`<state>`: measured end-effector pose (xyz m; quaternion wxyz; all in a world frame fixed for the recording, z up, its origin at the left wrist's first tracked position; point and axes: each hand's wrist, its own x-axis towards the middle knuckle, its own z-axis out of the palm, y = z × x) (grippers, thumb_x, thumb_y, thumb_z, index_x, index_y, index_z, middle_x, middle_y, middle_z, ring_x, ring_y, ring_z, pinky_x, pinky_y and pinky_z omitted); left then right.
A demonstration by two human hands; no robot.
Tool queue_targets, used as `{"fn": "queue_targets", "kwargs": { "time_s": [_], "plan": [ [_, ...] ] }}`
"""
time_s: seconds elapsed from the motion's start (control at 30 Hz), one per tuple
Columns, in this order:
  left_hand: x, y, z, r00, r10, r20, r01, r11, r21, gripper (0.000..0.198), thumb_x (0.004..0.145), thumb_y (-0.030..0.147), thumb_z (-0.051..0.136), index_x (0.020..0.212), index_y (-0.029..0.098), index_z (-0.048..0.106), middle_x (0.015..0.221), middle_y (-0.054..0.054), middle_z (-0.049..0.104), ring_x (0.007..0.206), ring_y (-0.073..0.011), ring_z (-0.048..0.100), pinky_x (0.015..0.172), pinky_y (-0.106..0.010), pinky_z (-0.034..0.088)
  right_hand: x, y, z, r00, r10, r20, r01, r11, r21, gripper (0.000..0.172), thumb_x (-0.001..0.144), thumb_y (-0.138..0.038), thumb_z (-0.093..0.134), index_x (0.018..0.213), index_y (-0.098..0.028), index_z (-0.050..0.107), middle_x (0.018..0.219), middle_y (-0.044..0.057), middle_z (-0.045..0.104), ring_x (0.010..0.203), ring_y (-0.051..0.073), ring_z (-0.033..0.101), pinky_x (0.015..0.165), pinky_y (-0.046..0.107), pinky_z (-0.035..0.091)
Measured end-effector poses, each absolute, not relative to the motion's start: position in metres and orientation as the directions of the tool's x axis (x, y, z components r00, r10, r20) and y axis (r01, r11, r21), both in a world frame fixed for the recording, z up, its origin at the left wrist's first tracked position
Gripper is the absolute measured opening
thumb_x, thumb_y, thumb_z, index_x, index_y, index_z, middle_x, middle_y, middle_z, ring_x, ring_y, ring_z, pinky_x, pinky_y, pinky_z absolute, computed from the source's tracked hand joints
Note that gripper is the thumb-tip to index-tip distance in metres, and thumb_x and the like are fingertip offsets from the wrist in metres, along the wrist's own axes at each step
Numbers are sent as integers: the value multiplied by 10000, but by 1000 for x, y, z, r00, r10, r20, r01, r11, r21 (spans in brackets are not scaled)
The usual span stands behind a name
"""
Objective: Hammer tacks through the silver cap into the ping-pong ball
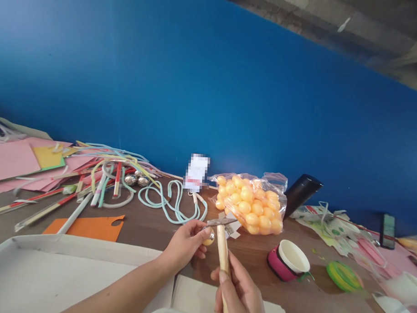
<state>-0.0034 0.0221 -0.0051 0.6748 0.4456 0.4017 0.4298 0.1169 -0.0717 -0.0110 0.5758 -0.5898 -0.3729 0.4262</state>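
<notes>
My left hand (187, 242) is closed around a small pale yellow ball (209, 238), pinching it between thumb and fingers just above the brown table (147, 227). My right hand (240, 292) grips the wooden handle of a small hammer (221, 248), held upright. Its metal head sits right over the ball, touching or nearly touching it. A clear plastic bag of orange balls (251, 203) lies just behind the hammer head.
A white tray (54, 270) lies at the front left, with an orange paper sheet (89, 227) behind it. Coloured tubes, a mint cord (169, 203), pink paper, a pink-and-white cup (289, 259), a green tape roll (343, 275), a black cylinder (301, 189) and a phone (388, 230) are spread about.
</notes>
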Motion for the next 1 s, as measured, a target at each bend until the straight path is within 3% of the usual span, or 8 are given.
{"fn": "queue_targets", "kwargs": {
  "time_s": [0.5,1.0],
  "plan": [
    [-5,27,-9,281,944,-172,-371,272,888,362,712,493,604,829,153,560,716,4,551,542,-81,534,524,-246,521,114,-74,-12,412,911,-25,-65,1,-998,595,693,-478,659,1180,-157,542,719,37,639,296,27,414,260,132,304],
    [-5,30,-7,239,948,-211,-426,298,854,344,713,469,621,795,144,543,678,16,516,521,-72,531,495,-220,522,119,-73,-31,378,922,89,105,53,-993,559,746,-502,578,1189,-162,557,689,40,660,267,35,446,260,129,324]
  ]
}}
